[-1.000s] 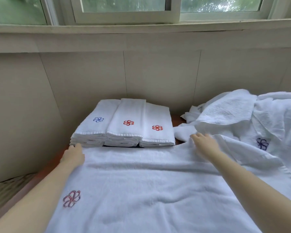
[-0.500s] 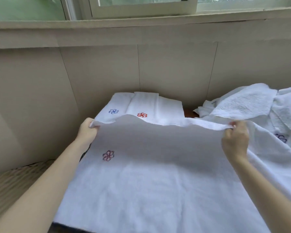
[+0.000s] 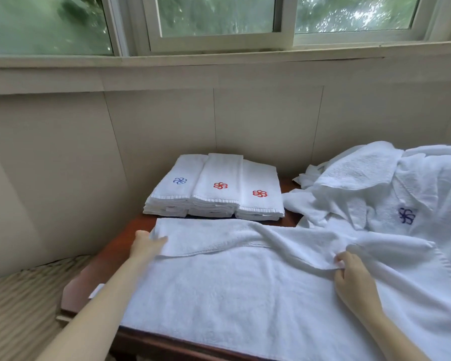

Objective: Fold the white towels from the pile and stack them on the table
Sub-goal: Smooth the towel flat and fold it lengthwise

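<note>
Three folded stacks [image 3: 214,196] bear flower emblems; towel [image 3: 232,290] lies left-right, left hand [image 3: 147,245] pinching corner, right hand [image 3: 354,278] fingers curled round a fold.

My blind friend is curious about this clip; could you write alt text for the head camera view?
Two bare hands fold a white towel on a wooden table: the left hand holds the folded-over corner, the right hand pinches the fold's edge. Behind lie three stacks of folded towels with embroidered flowers; a loose towel pile sits to the right.
</note>
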